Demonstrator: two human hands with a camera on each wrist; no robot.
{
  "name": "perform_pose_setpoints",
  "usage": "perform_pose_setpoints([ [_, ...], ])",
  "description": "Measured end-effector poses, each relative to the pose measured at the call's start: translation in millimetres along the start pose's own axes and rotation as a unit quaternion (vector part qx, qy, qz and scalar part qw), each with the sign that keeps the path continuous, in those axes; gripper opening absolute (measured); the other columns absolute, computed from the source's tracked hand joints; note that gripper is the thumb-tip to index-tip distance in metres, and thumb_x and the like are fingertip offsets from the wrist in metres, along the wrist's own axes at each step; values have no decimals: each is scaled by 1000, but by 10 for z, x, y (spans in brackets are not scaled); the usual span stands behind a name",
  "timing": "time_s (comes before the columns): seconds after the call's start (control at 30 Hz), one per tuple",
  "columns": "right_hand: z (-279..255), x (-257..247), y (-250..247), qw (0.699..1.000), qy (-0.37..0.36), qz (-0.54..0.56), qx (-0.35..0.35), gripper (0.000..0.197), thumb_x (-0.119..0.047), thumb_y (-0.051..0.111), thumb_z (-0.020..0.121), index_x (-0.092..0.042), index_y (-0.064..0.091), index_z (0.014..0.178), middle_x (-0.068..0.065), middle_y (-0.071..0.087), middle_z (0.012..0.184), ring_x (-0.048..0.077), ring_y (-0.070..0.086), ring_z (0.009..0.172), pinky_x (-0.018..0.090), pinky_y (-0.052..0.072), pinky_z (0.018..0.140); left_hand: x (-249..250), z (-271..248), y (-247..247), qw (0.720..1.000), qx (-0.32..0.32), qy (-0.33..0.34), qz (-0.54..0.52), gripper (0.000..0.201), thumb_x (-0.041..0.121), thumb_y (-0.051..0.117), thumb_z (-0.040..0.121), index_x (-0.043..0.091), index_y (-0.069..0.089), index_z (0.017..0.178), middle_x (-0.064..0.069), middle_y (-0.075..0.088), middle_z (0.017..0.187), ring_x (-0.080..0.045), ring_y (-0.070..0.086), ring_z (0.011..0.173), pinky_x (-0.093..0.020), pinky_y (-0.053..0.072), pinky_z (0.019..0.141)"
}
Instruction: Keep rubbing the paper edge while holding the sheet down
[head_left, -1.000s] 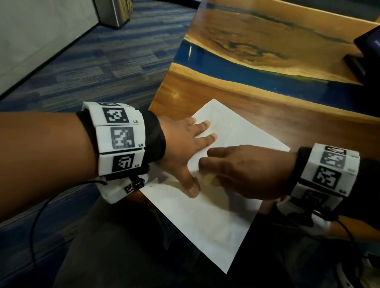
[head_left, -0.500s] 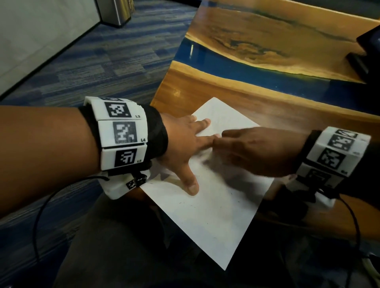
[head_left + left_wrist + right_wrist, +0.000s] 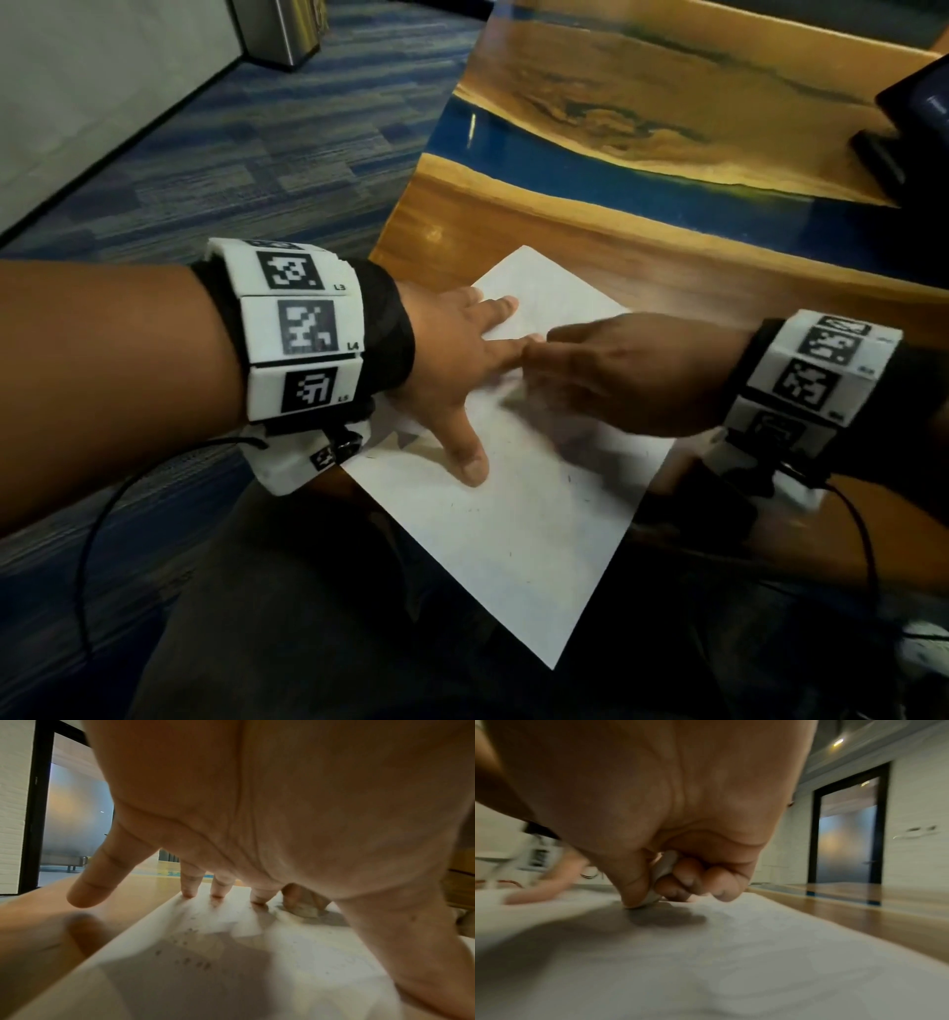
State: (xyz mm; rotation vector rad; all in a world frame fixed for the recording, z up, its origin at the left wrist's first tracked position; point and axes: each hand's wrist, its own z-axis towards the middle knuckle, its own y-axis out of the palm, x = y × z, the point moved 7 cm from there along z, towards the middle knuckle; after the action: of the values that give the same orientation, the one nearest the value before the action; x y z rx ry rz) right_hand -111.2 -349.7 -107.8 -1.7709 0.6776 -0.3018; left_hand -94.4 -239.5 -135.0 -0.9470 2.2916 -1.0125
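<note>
A white sheet of paper (image 3: pixel 513 539) lies on the wooden table (image 3: pixel 513 221), its near corner hanging over the table's edge. My left hand (image 3: pixel 452 370) lies flat on the sheet's left part with fingers spread, pressing it down (image 3: pixel 231 963). My right hand (image 3: pixel 616 375) has its fingers curled, its tips beside my left index fingertip. In the right wrist view, thumb and fingers pinch a small whitish eraser (image 3: pixel 663 874) whose lower end touches the paper (image 3: pixel 706 963). Faint dark specks dot the sheet.
The table has a blue resin band (image 3: pixel 616 169) across its middle. A dark device (image 3: pixel 914 118) stands at the far right edge. A metal bin (image 3: pixel 282 31) stands on the striped carpet to the left. Cables hang from both wristbands.
My right hand has slid up the sheet, from beside my left thumb to beside my left index fingertip. My left hand has stayed flat on the paper.
</note>
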Motion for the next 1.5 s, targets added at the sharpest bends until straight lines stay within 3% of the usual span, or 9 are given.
perform_pose_setpoints([
  [0.2,-72,-404,172,996,-80,-8,-28,22,-34,45,98,-34,37,118,-6,51,101,19,55,81,34,45,67,-18,14,24,1000,1,-3,-3,135,94,58,62,42,-25,155,-2,-28,167,-30,-14,156,-58,24,118],
  [0.33,26,-32,-8,999,23,-5,23,38,-36,43,99,-40,31,135,-6,55,114,19,59,91,36,51,76,10,-16,-1,1000,0,4,-11,132,88,62,65,41,-20,158,-3,-26,168,-32,-14,156,-58,24,118],
  [0.47,-20,-475,167,997,-78,-11,7,24,-35,45,98,-33,43,121,-5,54,101,19,53,79,38,50,69,-19,7,28,1000,1,2,-6,135,93,58,62,41,-24,156,-3,-28,167,-32,-13,156,-57,22,119],
  [0.63,-47,34,-2,999,33,-27,14,34,-37,40,99,-34,33,132,-5,53,110,19,59,91,40,53,75,11,-6,13,1000,6,5,-6,133,89,61,65,40,-22,157,-4,-25,168,-33,-12,156,-60,25,117],
  [0.77,-124,-494,197,995,-92,-36,-24,23,-36,40,97,-34,33,118,-1,51,100,27,57,81,45,50,66,0,4,19,1000,3,-2,0,132,92,58,63,45,-25,154,-4,-27,167,-33,-10,156,-58,24,118],
  [0.97,-148,272,10,993,117,-14,7,24,-47,45,95,-36,41,115,-7,55,108,18,56,89,41,51,76,-1,-25,-36,1000,12,1,18,125,90,61,64,52,-18,154,-4,-17,170,-35,-8,156,-65,26,115],
  [1.2,-101,331,25,988,147,40,38,25,-42,53,93,-29,46,113,-6,52,109,18,54,90,34,47,78,19,-61,-104,1000,13,3,-10,125,86,66,66,39,-1,161,-4,1,169,-32,13,153,-55,32,117],
  [1.4,-64,-411,211,997,-28,65,36,25,-29,52,96,-24,46,120,-4,47,112,19,54,86,38,49,76,62,-61,-14,999,43,13,-26,132,89,63,65,33,-6,162,-8,-9,170,-33,4,155,-51,28,121],
  [1.5,29,-128,81,996,40,45,60,32,-33,51,96,-22,44,124,1,50,111,23,57,88,37,48,75,53,-59,-17,998,45,15,-30,129,90,62,64,34,-1,162,-6,-9,170,-33,4,155,-51,30,120],
])
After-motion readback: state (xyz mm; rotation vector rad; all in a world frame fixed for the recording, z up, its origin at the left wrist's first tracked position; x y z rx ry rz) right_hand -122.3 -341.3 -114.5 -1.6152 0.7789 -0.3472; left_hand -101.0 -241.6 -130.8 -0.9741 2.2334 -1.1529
